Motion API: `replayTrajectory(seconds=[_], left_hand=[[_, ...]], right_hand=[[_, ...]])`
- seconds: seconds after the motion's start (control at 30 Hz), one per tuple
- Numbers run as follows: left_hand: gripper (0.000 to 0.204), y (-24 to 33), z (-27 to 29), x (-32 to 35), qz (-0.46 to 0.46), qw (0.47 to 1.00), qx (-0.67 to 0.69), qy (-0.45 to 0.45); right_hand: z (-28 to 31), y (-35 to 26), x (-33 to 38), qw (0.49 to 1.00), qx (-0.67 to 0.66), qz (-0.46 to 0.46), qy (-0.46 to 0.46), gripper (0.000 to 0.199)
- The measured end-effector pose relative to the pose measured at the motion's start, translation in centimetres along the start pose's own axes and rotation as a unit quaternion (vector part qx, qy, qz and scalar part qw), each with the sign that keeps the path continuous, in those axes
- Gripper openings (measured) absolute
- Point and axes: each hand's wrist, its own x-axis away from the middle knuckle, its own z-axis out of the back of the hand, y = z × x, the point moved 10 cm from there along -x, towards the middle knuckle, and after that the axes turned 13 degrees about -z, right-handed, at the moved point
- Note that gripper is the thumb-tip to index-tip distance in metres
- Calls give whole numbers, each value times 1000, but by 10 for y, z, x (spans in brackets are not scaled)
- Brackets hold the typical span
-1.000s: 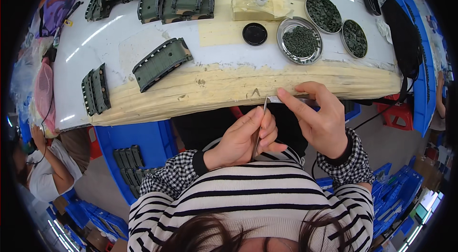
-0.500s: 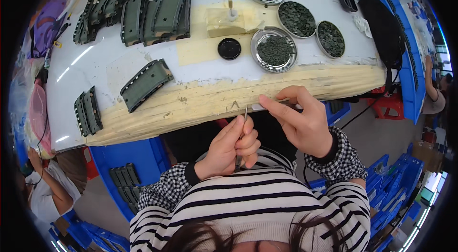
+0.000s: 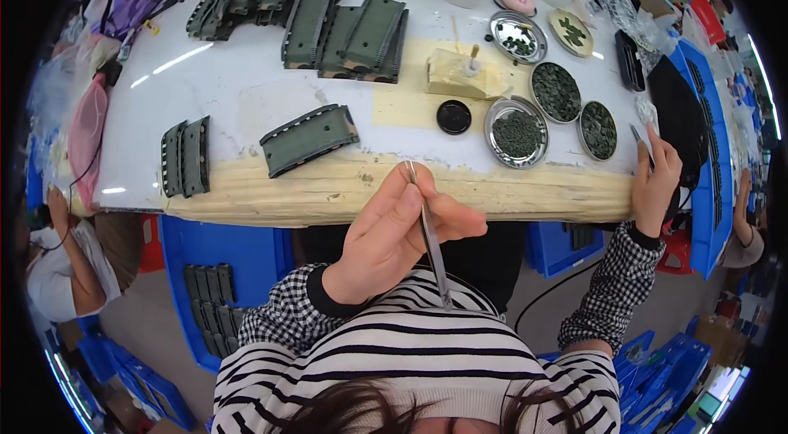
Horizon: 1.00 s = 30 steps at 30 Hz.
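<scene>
My left hand (image 3: 382,229) is closed around slim metal tweezers (image 3: 433,249), held upright near the table's front edge. Their tip points up between thumb and forefinger, and the wide end hangs below toward my striped top. At the far right of the table, my right hand (image 3: 657,183) reaches forward with its fingers around a thin, pointed grey metal tool (image 3: 635,133). Most of that tool is hidden by the fingers. A crumpled white tissue (image 3: 646,111) lies just beyond them.
Round dishes of dark green bits (image 3: 517,135) stand right of centre, beside a black lid (image 3: 453,117) and a wrapped yellowish block (image 3: 466,75). Curved green panels (image 3: 310,140) lie to the left. Blue crates (image 3: 226,249) sit below the table; co-workers are at both sides.
My right hand has moved away from my left, far right across the table, and now has a thin tool in it. The left hand has risen slightly, tweezers still in it. The view has shifted.
</scene>
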Motion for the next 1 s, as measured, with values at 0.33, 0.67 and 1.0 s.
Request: replayTrajectory(seconds=[0.33, 0.67, 1.0], left_hand=[[21, -17, -37, -3, 18, 993, 66, -98], [79, 154, 17, -11, -126, 488, -862, -64], [78, 153, 8, -20, -150, 613, -773, -55]], right_hand=[[81, -260, 101, 878, -216, 426, 37, 29], [69, -211, 33, 880, -454, 101, -94, 25], [37, -132, -7, 906, -412, -17, -94, 32]])
